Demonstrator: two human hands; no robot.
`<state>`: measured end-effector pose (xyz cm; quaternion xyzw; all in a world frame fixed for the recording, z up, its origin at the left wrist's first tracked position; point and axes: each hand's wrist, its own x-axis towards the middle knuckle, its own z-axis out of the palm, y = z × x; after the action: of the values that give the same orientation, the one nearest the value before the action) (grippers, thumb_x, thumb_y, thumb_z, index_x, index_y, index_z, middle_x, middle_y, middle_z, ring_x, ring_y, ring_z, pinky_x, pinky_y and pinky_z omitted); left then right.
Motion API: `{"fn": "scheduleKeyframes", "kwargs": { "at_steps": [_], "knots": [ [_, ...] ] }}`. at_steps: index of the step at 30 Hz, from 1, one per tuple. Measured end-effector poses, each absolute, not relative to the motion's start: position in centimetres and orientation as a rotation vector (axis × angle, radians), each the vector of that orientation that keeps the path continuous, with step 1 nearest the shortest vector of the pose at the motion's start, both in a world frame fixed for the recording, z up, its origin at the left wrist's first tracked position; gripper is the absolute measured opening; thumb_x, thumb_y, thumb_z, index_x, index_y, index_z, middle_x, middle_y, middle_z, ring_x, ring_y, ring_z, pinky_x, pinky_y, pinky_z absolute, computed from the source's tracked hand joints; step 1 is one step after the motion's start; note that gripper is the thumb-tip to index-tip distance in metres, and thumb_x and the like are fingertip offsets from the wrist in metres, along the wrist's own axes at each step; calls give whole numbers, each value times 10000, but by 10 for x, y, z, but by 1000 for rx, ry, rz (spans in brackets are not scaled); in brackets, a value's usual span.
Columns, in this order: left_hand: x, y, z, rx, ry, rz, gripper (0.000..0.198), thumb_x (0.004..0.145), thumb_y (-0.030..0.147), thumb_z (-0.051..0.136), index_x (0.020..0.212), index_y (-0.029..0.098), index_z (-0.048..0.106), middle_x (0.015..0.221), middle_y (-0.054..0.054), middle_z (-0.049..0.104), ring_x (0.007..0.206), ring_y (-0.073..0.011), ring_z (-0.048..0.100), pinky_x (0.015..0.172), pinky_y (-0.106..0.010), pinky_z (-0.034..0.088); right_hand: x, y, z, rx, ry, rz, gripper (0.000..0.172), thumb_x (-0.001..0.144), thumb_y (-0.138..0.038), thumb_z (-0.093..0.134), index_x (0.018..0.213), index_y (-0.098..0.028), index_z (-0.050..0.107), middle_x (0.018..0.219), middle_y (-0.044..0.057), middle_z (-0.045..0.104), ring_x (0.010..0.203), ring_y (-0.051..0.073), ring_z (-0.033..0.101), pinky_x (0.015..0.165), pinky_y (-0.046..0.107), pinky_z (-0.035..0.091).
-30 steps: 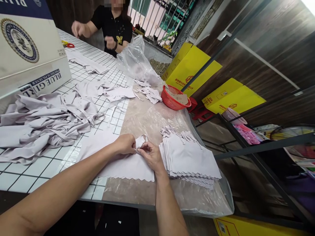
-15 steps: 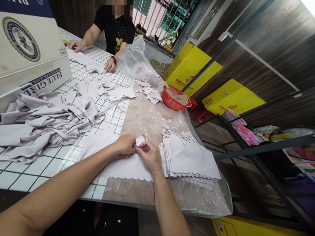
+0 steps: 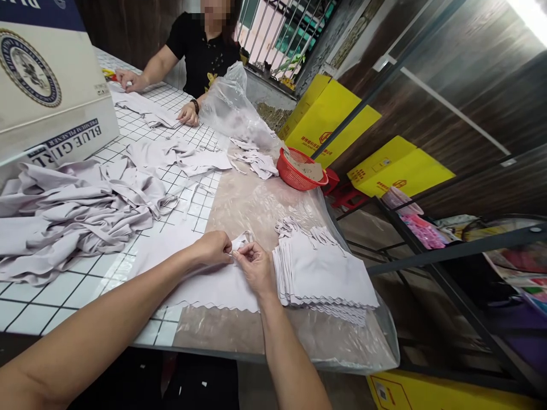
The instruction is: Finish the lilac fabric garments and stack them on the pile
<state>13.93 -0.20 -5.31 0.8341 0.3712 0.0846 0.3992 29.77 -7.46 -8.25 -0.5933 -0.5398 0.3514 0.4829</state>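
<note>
A pale grey fabric piece (image 3: 213, 287) with a scalloped edge lies flat before me. Over its upper part, my left hand (image 3: 216, 248) and my right hand (image 3: 255, 263) meet fingertip to fingertip, both pinching a small bit of the fabric. Just right of my right hand is a neat stack of similar scalloped pieces (image 3: 325, 270), with gathered strips at its top. A loose heap of the same fabric (image 3: 81, 210) covers the table's left side.
A carton (image 3: 55, 80) stands at the back left. A red basket (image 3: 301, 171) holds cardboard pieces near the right edge. Across the table (image 3: 25, 307), a person (image 3: 200, 57) handles fabric beside a clear plastic bag (image 3: 235, 105). A metal rack (image 3: 444, 296) stands on the right.
The whole view has shifted slightly, with things appearing a little further left. My hands stay together at the same spot on the fabric, their fingers still pinched.
</note>
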Motion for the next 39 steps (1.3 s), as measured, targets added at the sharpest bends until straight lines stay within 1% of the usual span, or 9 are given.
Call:
{"fn": "scheduleKeyframes", "kwargs": {
  "at_steps": [5,9,13,16,20,24,27,33,39],
  "knots": [
    [143,-4,-57,2145,985,217,203,705,288,614,556,185,525,504,40,433,518,-115,400,530,-264,252,307,-71,-82,-1508,-1378,801,260,773,-403,685,885,-192,584,829,41,663,759,170,632,736,296,515],
    [146,-6,-58,2200,1044,191,201,721,294,640,582,185,542,554,16,511,561,-137,456,553,-269,271,316,-85,-74,-1709,-1648,378,279,907,-362,514,1063,-163,630,1041,133,695,987,242,650,912,403,505],
    [149,-9,-60,2261,1099,198,214,773,337,646,642,183,577,643,-21,600,635,-176,538,578,-281,308,313,-125,-76,-1854,-2039,118,514,977,-400,438,1438,-174,474,1484,153,499,1430,293,380,1149,495,323],
    [141,-15,-64,2340,1096,352,163,824,331,618,800,171,632,809,-64,656,726,-205,591,642,-294,403,312,-157,-84,-2024,-2155,155,614,1009,-441,368,1555,-168,297,1612,130,317,1518,284,213,1190,510,255],
    [106,-27,-70,2600,904,770,229,914,279,529,1088,164,622,1124,-140,622,990,-273,590,824,-406,496,315,-177,-84,-2130,-2132,162,631,1004,-449,388,1543,-126,320,1622,156,281,1509,306,225,1172,492,294],
    [74,-38,-76,2773,616,796,275,990,285,437,1189,180,596,1337,-152,556,1235,-304,517,987,-475,480,312,-151,-61,-2135,-2022,6,408,985,-267,431,1350,-155,574,1403,169,536,1302,287,484,1079,428,404],
    [78,-45,-80,2833,485,681,334,1007,339,427,1261,181,573,1460,-153,489,1391,-330,407,1090,-499,425,308,-111,-40,-2194,-2043,-62,371,926,-168,514,1277,-203,628,1220,143,602,1170,265,543,968,368,458],
    [113,-48,-94,2859,354,550,467,997,409,442,1351,123,544,1483,-183,492,1427,-353,386,1144,-499,383,310,-46,-20,-2346,-2218,19,244,896,-100,517,978,-220,714,1075,86,619,928,200,627,755,286,445],
    [115,-46,-110,2823,350,533,542,993,467,432,1435,157,490,1517,-150,467,1448,-357,357,1142,-524,374,307,-8,-15,-2204,-2123,-206,268,994,-189,400,1154,-219,613,1176,85,578,947,193,610,734,287,418]
  ]
}}
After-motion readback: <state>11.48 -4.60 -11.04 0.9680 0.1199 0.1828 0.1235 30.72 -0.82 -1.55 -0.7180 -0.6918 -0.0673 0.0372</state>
